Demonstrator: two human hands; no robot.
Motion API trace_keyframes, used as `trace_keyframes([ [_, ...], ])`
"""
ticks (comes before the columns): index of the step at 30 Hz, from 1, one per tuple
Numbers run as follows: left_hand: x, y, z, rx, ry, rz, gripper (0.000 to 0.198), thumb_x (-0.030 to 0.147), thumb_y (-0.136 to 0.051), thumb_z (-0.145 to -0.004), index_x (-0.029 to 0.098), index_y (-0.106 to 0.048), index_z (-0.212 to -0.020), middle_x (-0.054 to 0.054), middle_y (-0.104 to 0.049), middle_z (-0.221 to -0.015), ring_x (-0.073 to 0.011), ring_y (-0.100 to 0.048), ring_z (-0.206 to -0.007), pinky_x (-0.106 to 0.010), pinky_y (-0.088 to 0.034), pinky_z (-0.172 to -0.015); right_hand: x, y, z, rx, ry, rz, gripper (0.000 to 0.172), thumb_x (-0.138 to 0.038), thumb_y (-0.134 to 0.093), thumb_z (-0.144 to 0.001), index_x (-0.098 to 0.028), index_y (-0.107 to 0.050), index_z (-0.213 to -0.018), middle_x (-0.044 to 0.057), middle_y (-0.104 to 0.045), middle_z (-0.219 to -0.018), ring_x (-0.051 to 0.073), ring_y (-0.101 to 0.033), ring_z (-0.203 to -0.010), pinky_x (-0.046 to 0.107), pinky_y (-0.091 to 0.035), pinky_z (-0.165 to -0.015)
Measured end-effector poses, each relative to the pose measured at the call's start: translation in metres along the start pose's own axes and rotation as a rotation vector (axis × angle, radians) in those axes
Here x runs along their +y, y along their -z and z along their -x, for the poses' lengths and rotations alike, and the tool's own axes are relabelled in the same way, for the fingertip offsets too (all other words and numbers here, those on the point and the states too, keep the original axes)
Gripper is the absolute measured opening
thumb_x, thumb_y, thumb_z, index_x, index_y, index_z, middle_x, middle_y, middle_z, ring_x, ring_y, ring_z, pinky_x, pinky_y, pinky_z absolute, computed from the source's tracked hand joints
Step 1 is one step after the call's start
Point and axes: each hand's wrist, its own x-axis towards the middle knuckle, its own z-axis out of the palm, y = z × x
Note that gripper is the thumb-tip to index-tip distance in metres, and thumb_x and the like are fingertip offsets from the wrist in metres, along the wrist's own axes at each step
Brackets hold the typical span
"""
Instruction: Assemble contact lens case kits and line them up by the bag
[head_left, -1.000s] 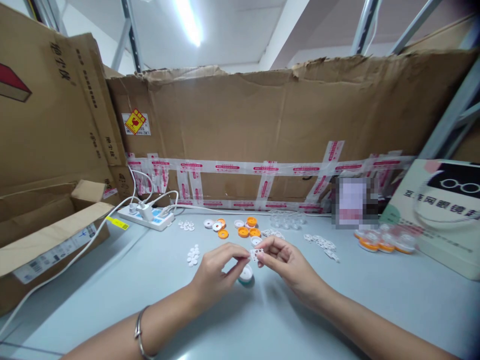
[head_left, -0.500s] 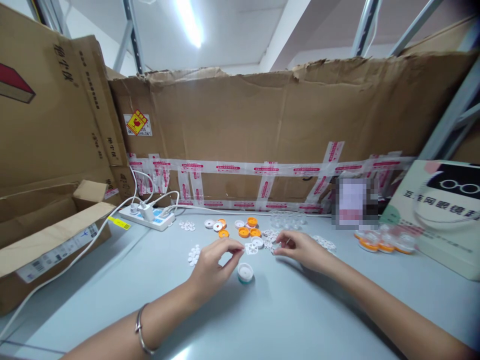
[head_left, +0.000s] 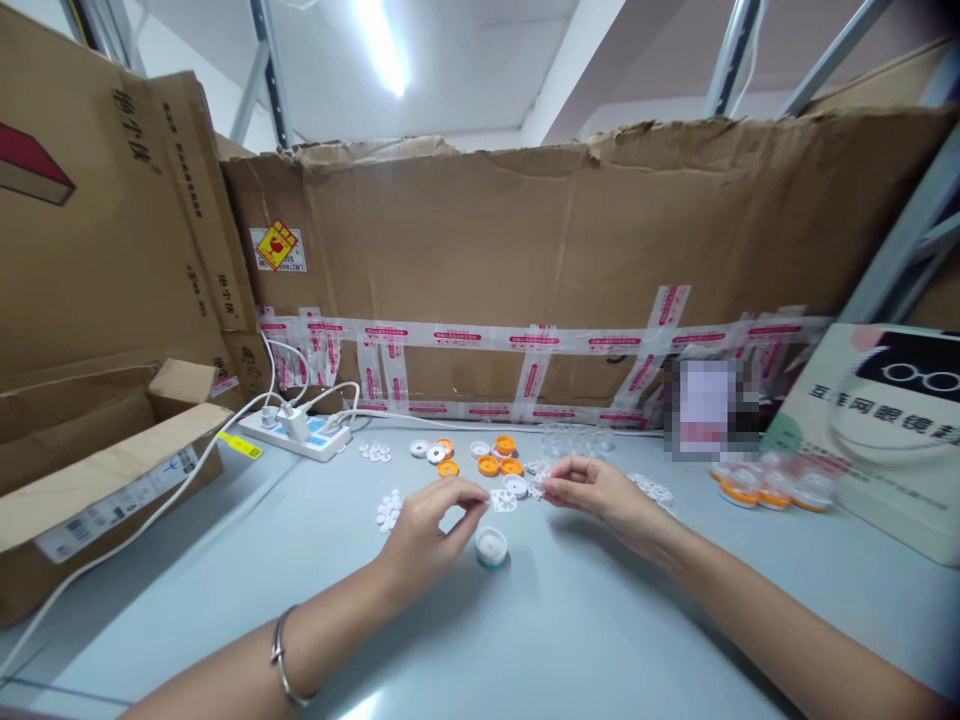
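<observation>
My left hand (head_left: 431,520) pinches the edge of a small flat white plastic piece with cut-outs (head_left: 504,500) between thumb and fingertips. My right hand (head_left: 592,490) has its thumb and fingers together at the side of a pile of small white cut-out pieces (head_left: 535,472); whatever lies between the fingertips is too small to make out. Just below the left fingertips stands a round white cup with a teal base (head_left: 491,545). A white disc (head_left: 515,487) lies between the two hands.
Behind the hands are orange rings (head_left: 489,465), white discs (head_left: 420,449) and clear plastic parts (head_left: 577,440). Small white pieces (head_left: 388,510) lie left, more white pieces (head_left: 651,488) right. A power strip (head_left: 322,440), an open carton (head_left: 127,480), orange-and-clear assemblies (head_left: 776,490) and a box (head_left: 877,430) surround them.
My right thumb and fingers have closed together at the white pile and the hand has shifted slightly left. My left hand keeps its pinch on the white piece, nearly unmoved.
</observation>
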Motion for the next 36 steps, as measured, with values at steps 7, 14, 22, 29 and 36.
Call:
trace_keyframes([
  [7,-0.001,-0.001,-0.001,-0.005,-0.005,-0.011,0.010,0.013,-0.050,-0.082,0.015,-0.060,-0.083,-0.005,-0.065,-0.077,-0.0136,-0.060,-0.071,-0.025,-0.050,-0.066,-0.012,-0.011,0.012,0.010,0.016,-0.213,0.047,-0.037,-0.076,-0.055,-0.021,-0.064,-0.098,-0.003,-0.061,-0.066,0.012,-0.061,-0.066,0.029,-0.049,-0.075],
  [14,-0.002,-0.001,-0.002,-0.027,-0.003,-0.031,0.011,0.014,-0.050,-0.082,0.015,-0.060,-0.082,-0.005,-0.066,-0.076,-0.0136,-0.060,-0.069,-0.025,-0.049,-0.065,-0.010,-0.020,0.015,-0.019,-0.047,-0.324,0.036,-0.035,-0.079,-0.052,-0.019,-0.069,-0.083,0.001,-0.068,-0.077,0.014,-0.065,-0.077,0.028,-0.047,-0.085],
  [22,-0.004,-0.003,0.000,-0.006,0.011,-0.030,0.009,0.013,-0.052,-0.081,0.015,-0.061,-0.081,-0.004,-0.066,-0.075,-0.0131,-0.062,-0.068,-0.024,-0.050,-0.064,-0.012,-0.035,0.021,0.066,0.150,-0.243,0.028,-0.036,-0.075,-0.057,-0.022,-0.070,-0.081,0.000,-0.066,-0.078,0.013,-0.059,-0.068,0.025,-0.048,-0.065],
  [29,-0.004,-0.006,0.002,-0.018,-0.025,-0.044,0.009,0.013,-0.053,-0.080,0.015,-0.061,-0.083,-0.004,-0.067,-0.075,-0.0132,-0.062,-0.067,-0.024,-0.051,-0.063,-0.003,-0.056,0.028,0.010,0.165,-0.235,0.024,-0.034,-0.075,-0.059,-0.023,-0.070,-0.080,0.003,-0.068,-0.089,0.018,-0.059,-0.086,0.030,-0.044,-0.079],
  [36,-0.004,-0.006,0.003,-0.017,-0.067,-0.046,0.009,0.011,-0.053,-0.079,0.015,-0.061,-0.082,-0.006,-0.068,-0.076,-0.0143,-0.063,-0.069,-0.025,-0.052,-0.064,-0.005,-0.057,0.029,-0.001,0.078,-0.319,0.030,-0.033,-0.079,-0.052,-0.021,-0.069,-0.078,0.000,-0.067,-0.076,0.015,-0.059,-0.074,0.029,-0.045,-0.073],
])
